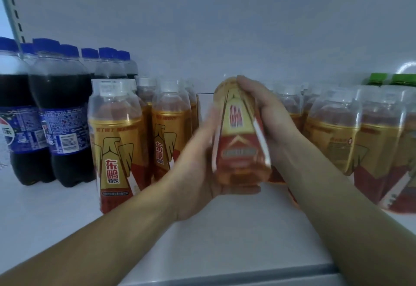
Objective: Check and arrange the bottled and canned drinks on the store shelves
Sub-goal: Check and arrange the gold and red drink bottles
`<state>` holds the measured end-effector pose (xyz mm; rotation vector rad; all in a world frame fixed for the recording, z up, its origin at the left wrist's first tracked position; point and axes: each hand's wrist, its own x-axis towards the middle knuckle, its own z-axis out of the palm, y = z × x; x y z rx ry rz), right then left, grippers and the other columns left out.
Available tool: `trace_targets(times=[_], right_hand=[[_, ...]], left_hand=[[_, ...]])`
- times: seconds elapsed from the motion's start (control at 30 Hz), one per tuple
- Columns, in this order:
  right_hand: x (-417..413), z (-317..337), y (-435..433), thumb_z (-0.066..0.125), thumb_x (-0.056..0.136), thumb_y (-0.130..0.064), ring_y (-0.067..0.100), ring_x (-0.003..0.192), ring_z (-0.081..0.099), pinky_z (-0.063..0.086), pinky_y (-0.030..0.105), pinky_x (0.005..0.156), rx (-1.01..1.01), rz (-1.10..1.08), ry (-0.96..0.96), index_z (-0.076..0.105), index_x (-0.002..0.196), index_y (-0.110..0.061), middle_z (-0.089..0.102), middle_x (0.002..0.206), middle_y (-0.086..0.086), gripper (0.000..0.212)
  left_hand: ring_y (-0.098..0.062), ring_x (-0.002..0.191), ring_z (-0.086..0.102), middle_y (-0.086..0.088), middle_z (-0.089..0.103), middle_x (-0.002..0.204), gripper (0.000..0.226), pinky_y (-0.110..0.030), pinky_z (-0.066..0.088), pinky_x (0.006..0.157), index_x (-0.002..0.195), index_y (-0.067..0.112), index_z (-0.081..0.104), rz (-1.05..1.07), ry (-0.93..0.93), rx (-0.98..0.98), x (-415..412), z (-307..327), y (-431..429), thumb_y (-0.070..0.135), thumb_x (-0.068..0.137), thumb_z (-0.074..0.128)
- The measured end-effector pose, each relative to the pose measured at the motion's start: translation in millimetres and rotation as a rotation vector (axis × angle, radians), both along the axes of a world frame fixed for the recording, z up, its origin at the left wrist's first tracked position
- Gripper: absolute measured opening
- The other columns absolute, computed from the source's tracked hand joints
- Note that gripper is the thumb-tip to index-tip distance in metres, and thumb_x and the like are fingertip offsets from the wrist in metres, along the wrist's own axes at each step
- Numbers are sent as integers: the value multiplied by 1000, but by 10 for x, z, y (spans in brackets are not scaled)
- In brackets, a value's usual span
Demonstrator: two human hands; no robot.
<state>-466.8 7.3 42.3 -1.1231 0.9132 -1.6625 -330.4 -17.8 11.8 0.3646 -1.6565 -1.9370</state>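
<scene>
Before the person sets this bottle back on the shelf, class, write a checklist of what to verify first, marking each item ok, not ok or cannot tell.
1. Both hands on the held bottle: left hand under its lower side, right hand over its top. Ok.
2. Label faces forward: ok, though blurred.
3. Bottle upright: not ok, it leans.
4. Free spot on the white shelf between the left gold bottles and the right gold bottles: ok.
5. Cap in place: cannot tell, the right hand covers it.
6. Cola bottles stand apart at the far left: ok.

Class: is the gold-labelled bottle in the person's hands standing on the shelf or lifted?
Lifted: both hands hold the bottle, its base clear of the shelf.
</scene>
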Motion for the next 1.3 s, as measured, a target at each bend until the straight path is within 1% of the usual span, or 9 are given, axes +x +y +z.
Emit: trace_targets(times=[0.1,0.2,0.4,0.57,0.7,0.83,0.93,1.1,1.3], right_hand=[[24,45,61,71,78,-28,31,86,67,59,39,75,-178,1,27,57,131,5,66,108,24,64],[-28,32,62,69,71,-28,34,108,63,54,49,92,-347,43,171,62,124,-4,67,125,18,58],[-27,80,152,80,61,-30,30,105,64,54,44,92,-484,54,332,54,125,-7,64,115,15,73],[88,30,251,86,66,-53,43,100,65,54,58,88,-622,-128,528,56,118,-6,65,104,25,76],[178,18,281,83,68,-54,36,98,69,59,50,85,-682,-242,595,56,120,-5,66,104,23,76],[181,144,363,73,55,-84,5,110,67,55,21,87,-414,-270,774,49,125,-42,69,117,-13,85],[162,194,495,84,64,-65,-11,101,64,48,5,79,-238,-257,961,47,118,-46,64,108,-35,68],[242,192,725,71,61,-63,-11,87,66,44,2,68,-171,-398,941,67,104,-39,71,92,-30,50],[632,-48,655,76,61,-66,0,89,72,56,22,80,26,-374,861,69,112,-33,76,99,-16,60]], left_hand=[[-5,87,73,13,77,93,43,-26,58,81,119,34,58,122,-75,-233,8,-87,45,43,78,67],[2,94,69,19,74,102,56,-17,55,76,114,40,55,143,-29,-285,104,-220,53,33,63,77],[-8,101,69,4,72,108,67,-22,57,76,126,30,50,239,34,-419,77,-201,-14,8,71,83],[-1,105,67,12,69,112,73,-16,53,82,128,26,44,266,97,-541,61,-223,-41,-14,76,75],[2,114,62,19,67,117,77,-17,52,88,134,32,41,259,104,-578,75,-213,-4,-10,79,75],[6,102,64,14,64,117,79,-20,56,74,130,46,37,333,133,-480,149,-157,39,-4,81,74],[0,104,65,11,58,125,82,-29,60,75,134,49,33,328,153,-485,203,-96,93,-2,83,73],[-6,120,57,12,49,138,81,-35,56,95,134,54,25,303,79,-621,337,19,279,8,88,73],[-16,138,40,26,36,144,59,-50,43,110,141,36,38,793,305,-1195,1008,11,118,20,88,61]])
